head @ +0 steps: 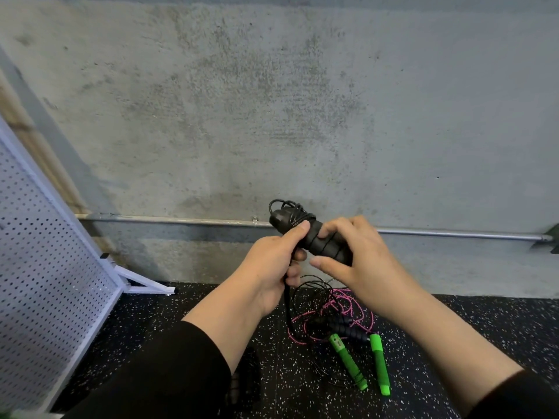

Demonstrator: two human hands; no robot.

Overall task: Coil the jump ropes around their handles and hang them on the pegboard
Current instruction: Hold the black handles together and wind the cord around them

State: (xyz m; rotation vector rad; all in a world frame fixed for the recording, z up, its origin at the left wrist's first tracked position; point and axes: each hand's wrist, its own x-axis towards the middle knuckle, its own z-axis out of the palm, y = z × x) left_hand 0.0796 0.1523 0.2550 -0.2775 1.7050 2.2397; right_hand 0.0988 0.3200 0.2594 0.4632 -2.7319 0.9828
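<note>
A pair of black handles [314,237], wound with black cord, is held up before a grey concrete wall [272,101]. It is clasped by the left grip [272,267] at its lower end and by the right grip [354,255] from the other side. Below the grips, loose pink rope [357,309] and two green handles [363,364] are seen on the speckled floor [453,343]. A white pegboard [45,267] is seen far left of the left grip.
</note>
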